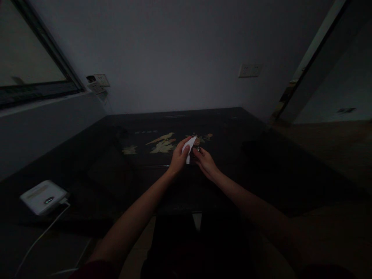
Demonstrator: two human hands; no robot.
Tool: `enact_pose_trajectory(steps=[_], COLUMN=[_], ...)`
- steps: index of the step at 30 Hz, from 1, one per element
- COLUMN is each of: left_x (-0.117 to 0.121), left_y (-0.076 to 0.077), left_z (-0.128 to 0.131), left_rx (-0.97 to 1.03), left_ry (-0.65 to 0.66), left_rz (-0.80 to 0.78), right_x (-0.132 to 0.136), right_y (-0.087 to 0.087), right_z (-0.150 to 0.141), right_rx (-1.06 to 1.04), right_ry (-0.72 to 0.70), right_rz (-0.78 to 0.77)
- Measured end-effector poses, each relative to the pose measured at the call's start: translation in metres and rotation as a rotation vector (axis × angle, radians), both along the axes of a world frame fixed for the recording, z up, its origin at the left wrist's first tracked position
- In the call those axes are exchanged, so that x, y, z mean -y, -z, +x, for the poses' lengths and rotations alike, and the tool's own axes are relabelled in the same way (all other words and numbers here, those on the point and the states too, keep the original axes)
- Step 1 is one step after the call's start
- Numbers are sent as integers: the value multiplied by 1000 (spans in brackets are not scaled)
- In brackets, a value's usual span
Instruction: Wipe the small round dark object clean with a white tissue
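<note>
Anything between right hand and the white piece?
No separate obstacle visible. Right hand is just right of the white piece, which the left hand holds; a small shiny item shows at the right hand's fingertips, too dark to identify.

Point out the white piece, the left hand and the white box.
White piece [190, 142], head view: upper part.
Left hand [177, 156], head view: its back.
White box [44, 196], head view: top face.
</note>
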State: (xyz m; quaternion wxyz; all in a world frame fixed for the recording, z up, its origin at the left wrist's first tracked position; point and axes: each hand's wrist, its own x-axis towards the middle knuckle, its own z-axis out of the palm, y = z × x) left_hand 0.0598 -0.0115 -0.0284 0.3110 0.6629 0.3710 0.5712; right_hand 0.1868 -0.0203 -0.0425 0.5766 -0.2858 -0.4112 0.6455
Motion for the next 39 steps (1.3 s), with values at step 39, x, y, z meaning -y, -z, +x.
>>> enact_pose_trajectory(steps=[39], left_x=[-6], left_y=[8], left_z=[8], left_rx=[413], left_ry=[15], left_rz=[-195], right_x=[-5], right_y=[5], right_z=[3], right_rx=[28], right_ry=[13], right_rz=[30])
